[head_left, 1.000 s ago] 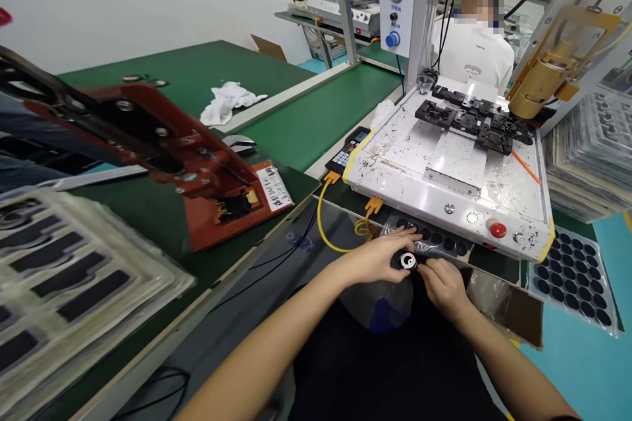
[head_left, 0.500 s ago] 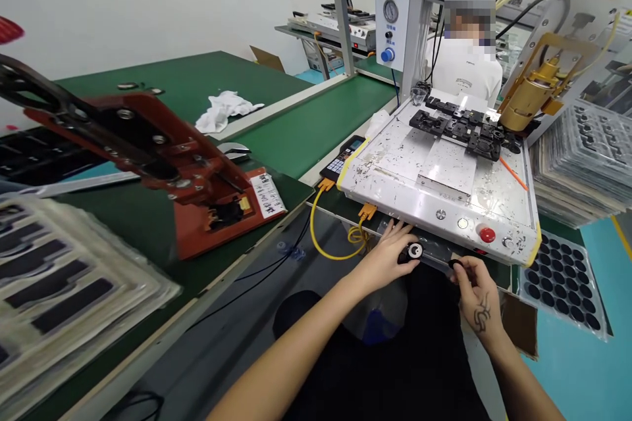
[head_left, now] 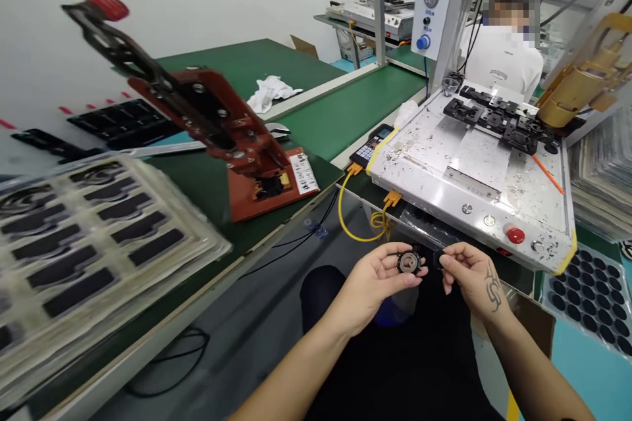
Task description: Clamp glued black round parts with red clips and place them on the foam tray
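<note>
My left hand (head_left: 370, 283) is closed on a round black watch-case-like part (head_left: 401, 264), gripping its edge so that its ring-shaped face shows. Just to the right, my right hand (head_left: 468, 277) pinches a small black disc (head_left: 437, 259) between thumb and fingers. A narrow gap separates the two pieces. Both hands are in the air above my lap, in front of the white press machine (head_left: 429, 171). Under that machine's front edge lies a clear plastic sheet (head_left: 428, 229), partly hidden.
A red toggle-clamp fixture (head_left: 241, 200) stands on the green bench to the left, behind stacked trays of black pieces (head_left: 197, 243). Yellow cables (head_left: 348, 223) hang from the machine. A sheet of black discs (head_left: 587, 296) lies at the right. Beyond sits a person in a white shirt (head_left: 498, 66).
Both hands have drawn back from beneath the machine's edge, still holding their pieces. The part in my left hand now shows a different, ring-like face. The view has swung left.
</note>
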Action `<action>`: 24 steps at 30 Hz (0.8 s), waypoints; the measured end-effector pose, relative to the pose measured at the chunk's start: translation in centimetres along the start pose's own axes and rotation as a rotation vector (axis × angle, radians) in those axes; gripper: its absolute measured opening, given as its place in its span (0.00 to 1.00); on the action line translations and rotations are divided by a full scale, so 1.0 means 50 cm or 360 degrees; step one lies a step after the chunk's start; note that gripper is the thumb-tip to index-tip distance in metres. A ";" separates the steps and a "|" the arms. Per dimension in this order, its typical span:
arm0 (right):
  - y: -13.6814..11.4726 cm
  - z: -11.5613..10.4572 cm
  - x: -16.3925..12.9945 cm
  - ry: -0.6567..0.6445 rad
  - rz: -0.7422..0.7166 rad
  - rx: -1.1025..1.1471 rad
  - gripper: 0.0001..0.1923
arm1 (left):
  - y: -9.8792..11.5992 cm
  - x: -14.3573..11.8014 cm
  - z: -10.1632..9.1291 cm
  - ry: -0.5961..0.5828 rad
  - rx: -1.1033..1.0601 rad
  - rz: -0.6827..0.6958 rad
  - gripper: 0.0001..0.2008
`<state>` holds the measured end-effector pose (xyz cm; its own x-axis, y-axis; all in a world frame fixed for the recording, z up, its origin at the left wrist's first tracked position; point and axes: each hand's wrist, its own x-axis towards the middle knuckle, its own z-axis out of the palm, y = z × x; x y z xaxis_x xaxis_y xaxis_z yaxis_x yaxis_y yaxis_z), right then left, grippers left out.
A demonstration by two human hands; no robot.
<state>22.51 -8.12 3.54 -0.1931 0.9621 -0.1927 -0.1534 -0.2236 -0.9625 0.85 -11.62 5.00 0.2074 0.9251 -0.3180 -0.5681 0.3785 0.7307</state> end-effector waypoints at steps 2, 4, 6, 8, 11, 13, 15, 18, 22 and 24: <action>0.001 0.006 0.004 -0.0047 0.0012 0.0023 0.15 | 0.007 -0.013 -0.003 0.0032 -0.0022 0.0032 0.29; -0.004 0.011 0.004 -0.0077 -0.0018 -0.0025 0.15 | 0.012 -0.026 -0.004 0.0034 -0.0032 0.0051 0.27; -0.013 0.012 0.001 -0.0104 -0.0042 -0.0108 0.14 | 0.015 -0.039 -0.006 0.0025 -0.0035 0.0070 0.26; -0.022 0.011 -0.003 -0.0141 -0.0024 -0.0164 0.13 | 0.014 -0.049 -0.008 0.0029 -0.0032 0.0099 0.26; -0.034 0.011 -0.008 -0.0240 0.0101 -0.0102 0.14 | 0.008 -0.060 -0.012 0.0041 -0.0014 0.0152 0.25; -0.042 0.015 -0.010 -0.0312 0.0204 -0.0019 0.16 | 0.002 -0.064 -0.015 0.0030 -0.0013 0.0181 0.24; -0.049 0.022 -0.012 -0.0358 0.0276 0.0029 0.18 | -0.002 -0.066 -0.016 0.0014 -0.0020 0.0197 0.24; -0.058 0.033 -0.015 -0.0385 0.0308 0.0016 0.20 | -0.007 -0.068 -0.018 -0.0001 -0.0019 0.0195 0.23; -0.057 0.037 -0.017 -0.0440 0.0265 -0.0092 0.20 | -0.008 -0.071 -0.021 -0.0008 -0.0017 0.0198 0.22; -0.053 0.035 -0.015 -0.0466 0.0244 -0.0146 0.19 | -0.006 -0.073 -0.021 -0.0003 -0.0021 0.0202 0.22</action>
<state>21.38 -8.54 6.57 -0.4794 0.8295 -0.2865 -0.0160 -0.3346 -0.9422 -0.58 -15.16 5.29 0.1347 0.9656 -0.2225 -0.6001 0.2581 0.7571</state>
